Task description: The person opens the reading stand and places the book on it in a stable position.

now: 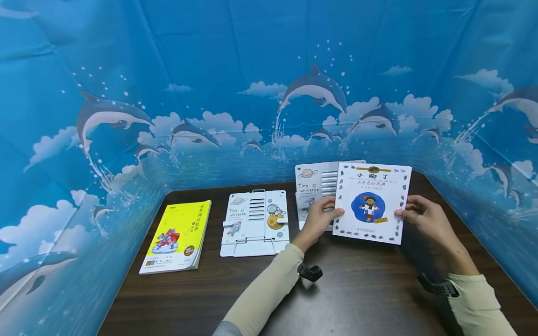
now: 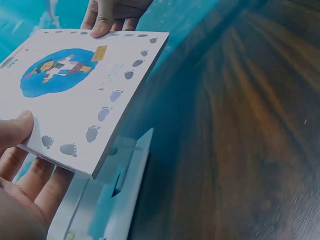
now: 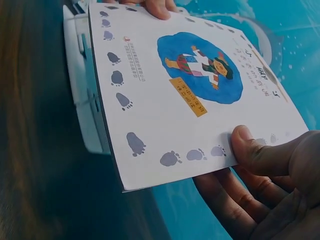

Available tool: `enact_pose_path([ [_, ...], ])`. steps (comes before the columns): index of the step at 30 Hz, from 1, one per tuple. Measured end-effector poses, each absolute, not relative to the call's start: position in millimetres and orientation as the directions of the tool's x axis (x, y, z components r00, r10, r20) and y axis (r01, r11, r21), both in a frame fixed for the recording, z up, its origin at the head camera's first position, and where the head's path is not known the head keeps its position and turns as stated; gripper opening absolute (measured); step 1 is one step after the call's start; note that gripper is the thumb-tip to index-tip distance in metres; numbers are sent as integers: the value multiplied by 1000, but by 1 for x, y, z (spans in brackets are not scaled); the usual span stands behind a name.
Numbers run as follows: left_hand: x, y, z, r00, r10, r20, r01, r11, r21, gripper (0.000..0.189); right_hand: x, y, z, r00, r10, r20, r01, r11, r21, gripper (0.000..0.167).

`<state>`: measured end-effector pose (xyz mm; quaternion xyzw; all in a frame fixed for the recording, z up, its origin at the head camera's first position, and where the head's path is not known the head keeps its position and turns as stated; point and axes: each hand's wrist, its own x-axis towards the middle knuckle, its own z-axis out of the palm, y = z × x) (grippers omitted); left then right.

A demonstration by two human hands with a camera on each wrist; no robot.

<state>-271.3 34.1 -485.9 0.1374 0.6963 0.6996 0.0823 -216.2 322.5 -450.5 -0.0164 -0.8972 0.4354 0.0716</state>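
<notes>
A white picture book [image 1: 370,203] with footprints round its border and a blue oval on the cover is held up off the table, tilted back. My left hand [image 1: 318,219] pinches its left edge, thumb on the cover and fingers behind. On the opposite edge my right hand [image 1: 430,219] grips it the same way, as the right wrist view shows with the thumb [image 3: 255,150] on the cover. Behind the book stands a white book stand [image 1: 308,186] printed "Tiny universe", its right part hidden by the book.
A second white book stand [image 1: 254,224] with a wire ledge is at the middle of the dark wooden table [image 1: 336,289]. Left of it lies a yellow book [image 1: 176,238]. A blue dolphin-print curtain [image 1: 235,60] encloses the table's back and sides.
</notes>
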Motion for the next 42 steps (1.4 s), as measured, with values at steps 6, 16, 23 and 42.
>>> enact_pose_path([
  [6,-276,19,-478,-952,286,109,110,-12,994,35,-228,307,-443,-986,70,151,-78,608,-790,47],
  [16,-283,-1,-469,-955,252,155,164,14,986,35,-243,293,-434,-983,16,181,-144,539,-830,44],
  [23,-292,-13,-457,-952,226,207,220,37,975,34,-255,279,-425,-978,30,206,-163,506,-847,43],
  [42,-315,-31,-444,-934,100,343,355,160,921,22,-291,243,-417,-937,114,331,-250,443,-861,33],
])
